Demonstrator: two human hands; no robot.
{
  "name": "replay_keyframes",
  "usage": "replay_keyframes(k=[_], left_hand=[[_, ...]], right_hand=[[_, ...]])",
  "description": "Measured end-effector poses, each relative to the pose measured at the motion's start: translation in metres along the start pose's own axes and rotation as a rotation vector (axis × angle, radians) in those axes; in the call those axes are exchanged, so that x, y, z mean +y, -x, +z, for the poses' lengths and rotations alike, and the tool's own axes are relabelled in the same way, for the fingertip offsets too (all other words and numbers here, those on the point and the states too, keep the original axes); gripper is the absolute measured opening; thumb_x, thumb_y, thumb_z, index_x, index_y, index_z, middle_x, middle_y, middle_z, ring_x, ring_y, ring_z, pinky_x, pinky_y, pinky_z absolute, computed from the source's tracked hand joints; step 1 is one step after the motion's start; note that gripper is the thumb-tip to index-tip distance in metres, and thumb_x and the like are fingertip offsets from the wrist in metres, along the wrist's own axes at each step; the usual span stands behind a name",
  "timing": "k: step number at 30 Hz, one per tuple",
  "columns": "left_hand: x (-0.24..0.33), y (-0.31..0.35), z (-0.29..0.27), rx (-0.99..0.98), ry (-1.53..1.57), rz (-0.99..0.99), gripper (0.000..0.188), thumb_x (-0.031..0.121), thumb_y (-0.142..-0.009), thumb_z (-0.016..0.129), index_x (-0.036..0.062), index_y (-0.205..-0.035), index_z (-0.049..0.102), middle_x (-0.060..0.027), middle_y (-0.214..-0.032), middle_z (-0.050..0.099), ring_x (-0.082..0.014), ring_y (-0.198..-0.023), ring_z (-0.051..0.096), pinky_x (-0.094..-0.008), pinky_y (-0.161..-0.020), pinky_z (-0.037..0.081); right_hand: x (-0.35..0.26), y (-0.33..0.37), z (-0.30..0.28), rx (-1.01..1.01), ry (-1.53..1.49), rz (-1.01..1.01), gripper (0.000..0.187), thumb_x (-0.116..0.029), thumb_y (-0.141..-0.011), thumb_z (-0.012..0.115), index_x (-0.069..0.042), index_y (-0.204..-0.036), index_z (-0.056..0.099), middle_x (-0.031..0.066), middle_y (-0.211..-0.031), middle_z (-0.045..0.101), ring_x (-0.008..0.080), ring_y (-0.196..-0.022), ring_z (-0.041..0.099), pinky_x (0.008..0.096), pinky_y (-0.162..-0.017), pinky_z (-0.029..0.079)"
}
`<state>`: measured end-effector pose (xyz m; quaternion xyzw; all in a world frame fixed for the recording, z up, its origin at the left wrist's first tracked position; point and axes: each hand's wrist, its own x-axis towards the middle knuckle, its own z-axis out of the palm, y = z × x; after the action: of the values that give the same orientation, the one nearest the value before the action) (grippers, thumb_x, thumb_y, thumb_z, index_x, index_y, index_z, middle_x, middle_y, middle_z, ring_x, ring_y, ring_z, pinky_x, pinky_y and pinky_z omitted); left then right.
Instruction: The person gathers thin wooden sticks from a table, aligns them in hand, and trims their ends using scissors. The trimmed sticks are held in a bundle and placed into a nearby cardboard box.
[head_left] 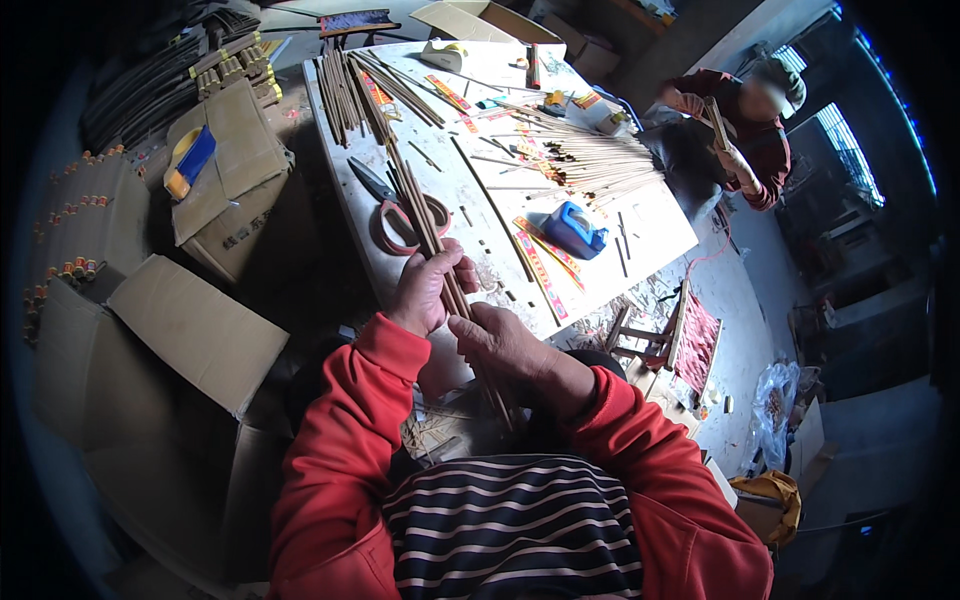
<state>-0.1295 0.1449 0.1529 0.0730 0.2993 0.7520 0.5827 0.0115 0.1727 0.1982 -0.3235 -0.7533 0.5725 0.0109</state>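
My left hand is closed round a small bundle of thin brown sticks, which look like incense sticks, near its middle. Closer to my body, my right hand wraps the same bundle with the thumb on top. The bundle slants from the white table down toward my lap, and its lower end passes below my hands. Large scissors with red handles lie on the table just left of the bundle. A row of similar loose sticks lies at the table's far left.
A blue tape dispenser stands on the table beside red-and-yellow paper strips and a wide spread of sticks. Cardboard boxes flank my left. Beyond the table's right side a co-worker holds sticks. A stool stands at right.
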Motion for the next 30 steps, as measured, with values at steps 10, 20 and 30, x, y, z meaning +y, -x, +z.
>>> replay_keyframes(k=[10,20,30], left_hand=[[0.02,0.008,-0.001,0.035,0.118,0.053,0.011,0.016,-0.082,0.061,0.0113,-0.084,0.051,-0.0032,-0.065,0.05,-0.0115,-0.049,0.045,-0.0266,-0.046,0.037],[0.026,0.007,-0.008,0.019,0.117,0.045,0.012,0.019,-0.083,0.06,0.0115,-0.084,0.051,-0.0034,-0.065,0.052,-0.0111,-0.05,0.046,-0.0259,-0.047,0.038],[0.039,0.007,-0.011,-0.003,0.122,0.194,0.01,0.019,-0.085,0.056,0.01,-0.082,0.052,-0.003,-0.067,0.053,-0.0097,-0.05,0.044,-0.0242,-0.047,0.036]], right_hand=[[0.013,-0.144,-0.113,0.47,0.889,-0.047,0.03,-0.031,-0.072,0.063,-0.003,-0.082,0.063,0.016,-0.077,0.063,0.031,-0.076,0.061,0.0389,-0.07,0.048],[-0.002,-0.174,-0.136,0.524,0.591,-0.134,0.027,-0.026,-0.08,0.056,0.0,-0.084,0.062,0.0148,-0.074,0.062,0.0242,-0.071,0.06,0.0346,-0.067,0.046],[-0.058,-0.085,-0.108,0.168,-0.207,-0.301,0.022,-0.017,-0.087,0.053,0.005,-0.089,0.055,0.0084,-0.074,0.06,0.0101,-0.059,0.054,0.0224,-0.055,0.046]])
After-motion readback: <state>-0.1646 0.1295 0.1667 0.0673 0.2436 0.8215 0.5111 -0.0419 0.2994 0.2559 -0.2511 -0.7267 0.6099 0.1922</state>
